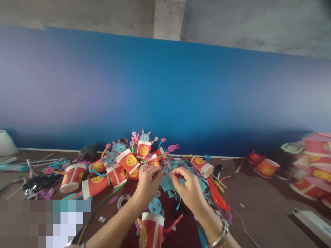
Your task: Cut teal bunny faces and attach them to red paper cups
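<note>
Left hand (148,182) and right hand (188,188) beyond cup (152,230), fingers curled; can't tell if clamped. Cup's base cut off.

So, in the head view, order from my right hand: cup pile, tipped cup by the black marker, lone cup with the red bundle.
From the right hand:
1. Tipped cup, just beyond it
2. Lone cup, to the right
3. Cup pile, right edge

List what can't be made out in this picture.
All in the head view:
Whatever the left hand and right hand may pinch: too small, blurred.
Bottom of the nearest cup: cut off by the lower edge.
Cup pile, far right: blurred, cut off by right edge.
Table, lower left: pixelated.
</note>
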The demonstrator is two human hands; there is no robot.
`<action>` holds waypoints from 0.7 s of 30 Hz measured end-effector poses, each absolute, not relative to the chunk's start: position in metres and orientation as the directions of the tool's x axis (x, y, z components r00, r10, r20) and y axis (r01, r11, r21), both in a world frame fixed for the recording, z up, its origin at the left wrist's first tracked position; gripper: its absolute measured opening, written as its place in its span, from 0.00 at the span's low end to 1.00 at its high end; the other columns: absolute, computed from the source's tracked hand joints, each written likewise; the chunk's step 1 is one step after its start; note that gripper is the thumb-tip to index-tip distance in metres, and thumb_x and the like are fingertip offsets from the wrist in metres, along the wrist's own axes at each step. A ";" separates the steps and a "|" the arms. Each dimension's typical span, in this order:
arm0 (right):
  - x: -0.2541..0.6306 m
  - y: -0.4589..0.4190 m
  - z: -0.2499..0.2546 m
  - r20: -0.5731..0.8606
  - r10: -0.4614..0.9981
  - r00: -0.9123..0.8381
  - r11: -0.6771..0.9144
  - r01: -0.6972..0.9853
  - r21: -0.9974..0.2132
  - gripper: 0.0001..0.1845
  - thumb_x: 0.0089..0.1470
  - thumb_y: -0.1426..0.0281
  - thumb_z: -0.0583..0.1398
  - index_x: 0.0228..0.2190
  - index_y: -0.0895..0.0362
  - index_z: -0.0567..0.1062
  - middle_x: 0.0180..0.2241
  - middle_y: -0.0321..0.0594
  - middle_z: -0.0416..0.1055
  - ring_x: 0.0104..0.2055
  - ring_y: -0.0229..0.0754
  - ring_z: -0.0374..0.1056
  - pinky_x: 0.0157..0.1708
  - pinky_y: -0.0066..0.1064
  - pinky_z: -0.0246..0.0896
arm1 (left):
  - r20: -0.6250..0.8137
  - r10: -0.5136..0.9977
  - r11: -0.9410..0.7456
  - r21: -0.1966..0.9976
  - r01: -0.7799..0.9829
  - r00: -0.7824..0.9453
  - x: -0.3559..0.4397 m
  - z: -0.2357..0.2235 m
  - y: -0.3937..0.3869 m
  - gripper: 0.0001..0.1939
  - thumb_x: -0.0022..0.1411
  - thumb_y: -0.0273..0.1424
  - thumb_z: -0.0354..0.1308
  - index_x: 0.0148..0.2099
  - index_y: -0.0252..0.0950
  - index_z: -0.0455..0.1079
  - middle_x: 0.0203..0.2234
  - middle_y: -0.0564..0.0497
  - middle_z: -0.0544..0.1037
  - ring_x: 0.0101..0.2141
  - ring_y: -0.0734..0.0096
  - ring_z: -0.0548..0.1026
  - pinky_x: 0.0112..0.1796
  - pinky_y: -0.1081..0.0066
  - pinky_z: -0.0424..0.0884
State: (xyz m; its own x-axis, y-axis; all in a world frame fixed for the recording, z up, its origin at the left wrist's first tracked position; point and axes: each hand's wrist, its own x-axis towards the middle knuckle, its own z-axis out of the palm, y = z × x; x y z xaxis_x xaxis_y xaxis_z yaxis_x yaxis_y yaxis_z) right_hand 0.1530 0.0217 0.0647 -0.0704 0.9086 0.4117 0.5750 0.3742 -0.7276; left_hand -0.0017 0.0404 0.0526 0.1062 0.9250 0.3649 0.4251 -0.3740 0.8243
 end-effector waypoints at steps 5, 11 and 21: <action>0.147 0.017 0.065 0.362 0.928 -0.090 0.338 0.615 -0.713 0.09 0.53 0.71 0.56 0.26 0.57 0.75 0.25 0.38 0.75 0.29 0.41 0.70 0.31 0.27 0.59 | 0.349 0.929 -0.369 0.844 0.390 0.125 0.000 0.049 0.037 0.15 0.62 0.36 0.49 0.25 0.36 0.65 0.20 0.54 0.67 0.24 0.72 0.67 0.25 0.75 0.61; 0.147 0.019 0.061 0.356 0.930 -0.096 0.332 0.638 -0.695 0.11 0.54 0.70 0.55 0.23 0.57 0.74 0.23 0.37 0.74 0.26 0.40 0.69 0.27 0.26 0.56 | 0.413 0.899 -0.435 0.794 0.424 0.148 0.003 0.046 0.033 0.15 0.62 0.35 0.49 0.24 0.37 0.61 0.20 0.54 0.66 0.25 0.71 0.68 0.26 0.74 0.61; 0.147 0.017 0.064 0.323 0.939 -0.118 0.311 0.693 -0.650 0.12 0.53 0.71 0.54 0.22 0.57 0.73 0.22 0.38 0.73 0.26 0.42 0.68 0.29 0.29 0.57 | 0.445 0.875 -0.476 0.718 0.508 0.191 0.006 0.045 0.032 0.15 0.62 0.30 0.49 0.21 0.37 0.60 0.19 0.53 0.67 0.24 0.71 0.67 0.27 0.73 0.58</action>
State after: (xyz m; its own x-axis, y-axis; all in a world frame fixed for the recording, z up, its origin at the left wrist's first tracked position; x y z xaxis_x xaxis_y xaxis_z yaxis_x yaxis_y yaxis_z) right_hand 0.1466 0.0170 0.0639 -0.1185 0.9389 0.3230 0.6933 0.3111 -0.6500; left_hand 0.0061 0.0325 0.0451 0.1908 0.8750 0.4450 0.5077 -0.4759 0.7181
